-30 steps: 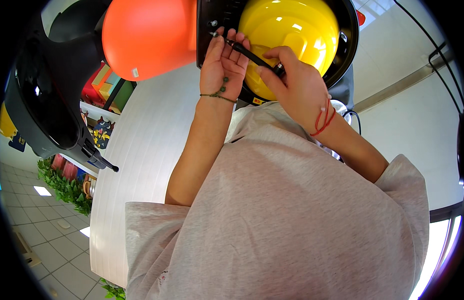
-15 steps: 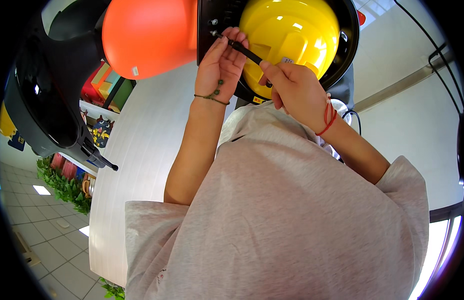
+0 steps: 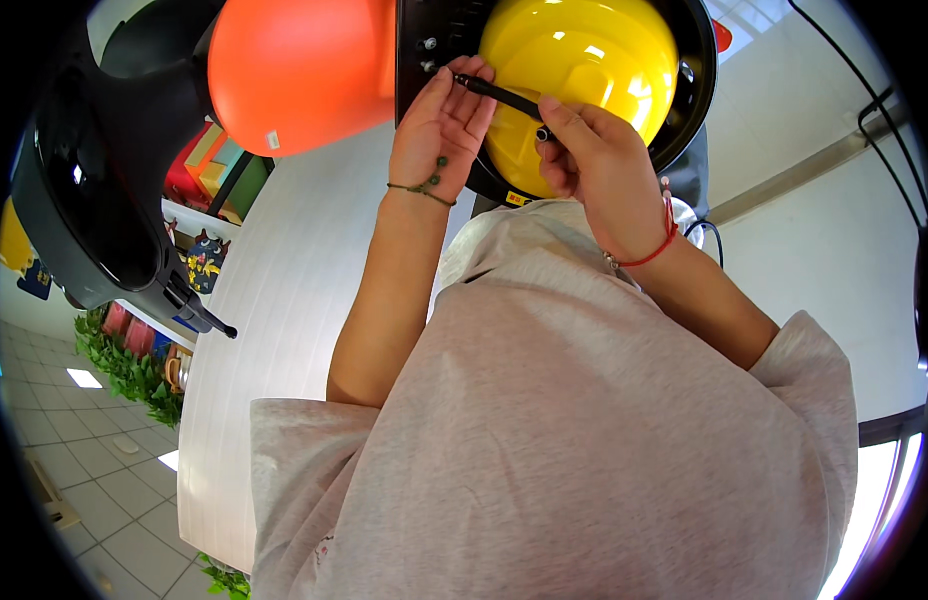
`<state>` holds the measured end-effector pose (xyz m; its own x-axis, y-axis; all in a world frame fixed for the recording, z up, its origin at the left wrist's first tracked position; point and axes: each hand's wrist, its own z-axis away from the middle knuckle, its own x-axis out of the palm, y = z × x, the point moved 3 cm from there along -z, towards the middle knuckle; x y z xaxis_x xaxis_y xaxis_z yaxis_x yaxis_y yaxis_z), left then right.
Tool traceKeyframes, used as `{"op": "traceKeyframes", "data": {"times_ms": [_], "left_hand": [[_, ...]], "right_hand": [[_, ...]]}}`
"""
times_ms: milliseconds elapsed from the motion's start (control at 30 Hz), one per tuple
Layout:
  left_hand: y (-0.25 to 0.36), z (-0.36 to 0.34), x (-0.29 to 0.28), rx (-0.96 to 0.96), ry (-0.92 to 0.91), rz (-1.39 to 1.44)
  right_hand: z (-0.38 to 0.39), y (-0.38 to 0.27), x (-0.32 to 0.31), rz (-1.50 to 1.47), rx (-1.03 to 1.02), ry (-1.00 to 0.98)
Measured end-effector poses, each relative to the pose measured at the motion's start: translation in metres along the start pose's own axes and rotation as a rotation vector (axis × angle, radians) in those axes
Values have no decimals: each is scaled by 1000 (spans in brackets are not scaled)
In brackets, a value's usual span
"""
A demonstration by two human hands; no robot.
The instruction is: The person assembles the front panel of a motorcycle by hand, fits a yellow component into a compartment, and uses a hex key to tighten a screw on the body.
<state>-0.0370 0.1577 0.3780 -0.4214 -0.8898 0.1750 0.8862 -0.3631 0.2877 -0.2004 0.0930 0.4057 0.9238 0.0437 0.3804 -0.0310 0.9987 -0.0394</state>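
My right hand [image 3: 599,165], with a red cord bracelet at its wrist, grips the thick end of a black rod-shaped tool [image 3: 496,93]. A round, hollow-looking end shows beside its thumb. My left hand [image 3: 446,110] is turned palm up, wearing a dark cord bracelet with green beads. Its thumb and fingertips close around the tool's thin end, whose tip they partly hide. Just beyond the left thumb is a black panel [image 3: 409,60] with small metal bolts [image 3: 430,44]. Behind the tool lies a glossy yellow dome [image 3: 584,45] inside a round black rim [image 3: 696,90].
A smooth orange shell [image 3: 294,75] adjoins the panel on the left. Farther left stands a large glossy black device [image 3: 104,200]. A pale wood-grain table [image 3: 274,360] runs below my left arm. Colored boxes [image 3: 209,160] and green leaves [image 3: 134,375] sit beyond it. Black cables [image 3: 874,100] hang at right.
The tool's thin end has drawn back from the panel's bolts toward my left fingertips. My right hand has turned and shifted slightly right, showing the tool's round end more.
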Motion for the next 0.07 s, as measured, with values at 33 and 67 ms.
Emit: {"op": "traceKeyframes", "data": {"times_ms": [33, 67], "left_hand": [[2, -1, -1, 0, 21, -46], [1, -1, -1, -2, 19, -46]], "right_hand": [[2, -3, -1, 197, -142, 37], [4, -3, -2, 395, -284, 74]]}}
